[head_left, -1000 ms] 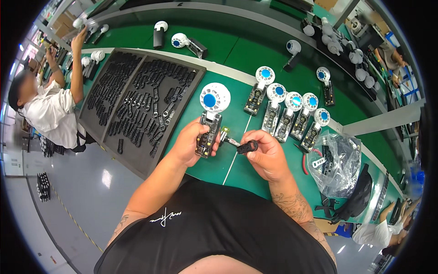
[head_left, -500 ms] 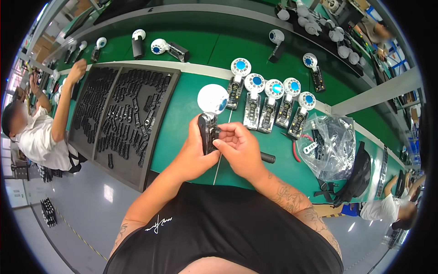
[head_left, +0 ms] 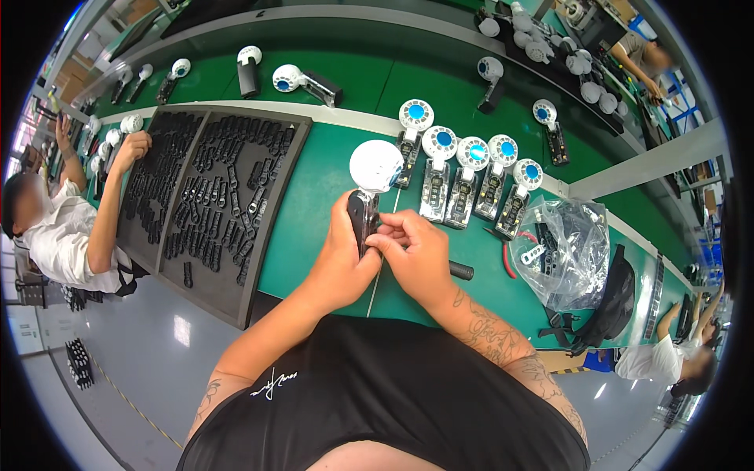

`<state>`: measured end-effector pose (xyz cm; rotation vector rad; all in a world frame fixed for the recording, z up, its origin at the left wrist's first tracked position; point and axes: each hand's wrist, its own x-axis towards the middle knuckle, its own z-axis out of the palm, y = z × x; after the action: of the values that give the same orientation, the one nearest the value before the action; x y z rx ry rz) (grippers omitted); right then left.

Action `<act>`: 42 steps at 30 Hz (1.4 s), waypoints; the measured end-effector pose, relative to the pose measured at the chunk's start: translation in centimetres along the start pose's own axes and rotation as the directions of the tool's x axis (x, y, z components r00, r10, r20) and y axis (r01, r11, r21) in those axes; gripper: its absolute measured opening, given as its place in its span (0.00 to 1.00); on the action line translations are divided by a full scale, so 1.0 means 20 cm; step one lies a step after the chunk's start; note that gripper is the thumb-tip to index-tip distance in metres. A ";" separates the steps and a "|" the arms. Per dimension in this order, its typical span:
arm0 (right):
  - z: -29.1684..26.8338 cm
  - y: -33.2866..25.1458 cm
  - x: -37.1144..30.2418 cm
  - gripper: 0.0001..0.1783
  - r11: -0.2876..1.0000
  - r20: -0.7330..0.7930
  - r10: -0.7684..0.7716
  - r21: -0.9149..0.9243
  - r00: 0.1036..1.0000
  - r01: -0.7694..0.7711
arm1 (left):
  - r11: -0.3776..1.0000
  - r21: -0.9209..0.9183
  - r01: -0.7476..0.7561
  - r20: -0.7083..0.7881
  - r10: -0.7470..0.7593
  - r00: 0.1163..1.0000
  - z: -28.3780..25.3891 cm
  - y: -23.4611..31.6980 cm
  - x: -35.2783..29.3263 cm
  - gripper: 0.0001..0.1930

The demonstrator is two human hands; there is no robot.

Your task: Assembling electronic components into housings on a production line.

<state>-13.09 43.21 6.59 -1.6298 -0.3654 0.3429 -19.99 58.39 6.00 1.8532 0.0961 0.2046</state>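
Observation:
My left hand (head_left: 342, 263) is wrapped round the handle of a white round-headed device (head_left: 375, 166), held upright above the green bench. One side of this handle is black; a blue patch shows at the right edge of the head. My right hand (head_left: 414, 250) has its thumb and fingertips pinched against the handle's right side. Whatever lies between those fingertips is hidden. Beyond my right hand, several similar devices (head_left: 473, 153) with blue-centred heads and clear-fronted bodies lie in a row. A dark cylindrical tool (head_left: 461, 271) sits beside my right hand.
To the left is a grey divided tray (head_left: 259, 271) of small black parts, with a co-worker's hand (head_left: 135, 149) at its far edge. Red-handled pliers (head_left: 509, 265), a clear plastic bag (head_left: 561, 267) and a black pouch (head_left: 616, 302) are on the right. Beyond runs a green conveyor (head_left: 369, 82) carrying more devices.
The held device has shifted slightly right and turned, showing more of its black side. Devices on the conveyor have moved right. The co-worker's left-side hand has lowered toward the tray.

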 end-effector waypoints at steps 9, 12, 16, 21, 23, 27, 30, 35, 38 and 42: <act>-0.11 0.12 0.03 0.14 0.393 0.374 -0.425 -0.744 0.824 0.540 | 0.520 -0.799 0.302 0.240 -0.184 0.953 -0.16 -0.03 -0.02 0.43; -0.08 0.17 0.01 0.13 0.429 0.342 -0.389 -0.754 0.856 0.497 | 0.505 -0.813 0.291 0.223 -0.193 0.956 -0.20 -0.04 -0.05 0.43; -0.08 -0.16 -0.04 0.12 0.521 0.176 0.187 -0.852 0.966 0.054 | 0.519 -0.817 0.254 0.179 -0.190 0.965 -0.27 0.00 -0.06 0.42; -0.18 -0.30 -0.07 0.15 0.694 0.235 -0.519 -0.446 0.822 0.565 | 0.614 -0.767 0.189 0.094 -0.185 0.978 -0.29 0.07 -0.06 0.41; -0.21 -0.33 -0.09 0.16 0.590 0.277 -0.729 -0.209 0.626 0.780 | 0.683 -0.712 0.163 0.068 -0.164 0.984 -0.27 0.08 -0.04 0.40; -0.10 -0.29 -0.03 0.23 0.608 0.355 -0.535 -0.467 0.766 0.642 | 0.687 -0.694 0.216 0.081 -0.224 0.971 -0.25 0.05 -0.06 0.40; -0.08 -0.31 -0.01 0.25 0.593 0.364 -0.506 -0.512 0.782 0.621 | 0.683 -0.694 0.228 0.076 -0.246 0.966 -0.25 0.06 -0.07 0.41; -0.10 -0.35 -0.03 0.24 0.598 0.337 -0.597 -0.417 0.728 0.684 | 0.651 -0.727 0.217 0.083 -0.231 0.969 -0.25 0.08 -0.08 0.44; -0.12 -0.31 -0.02 0.23 0.679 0.358 -0.495 -0.409 0.792 0.610 | 0.594 -0.771 0.228 0.124 -0.210 0.970 -0.25 0.05 -0.08 0.47; -0.08 -0.32 -0.04 0.22 0.568 0.466 -0.379 -0.565 0.800 0.598 | 0.482 -0.857 0.180 0.130 -0.136 0.982 -0.27 0.09 -0.08 0.49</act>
<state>-13.42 42.00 13.18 -2.1089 -1.2992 -0.0144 -22.60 62.75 9.12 0.7948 0.1062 0.0498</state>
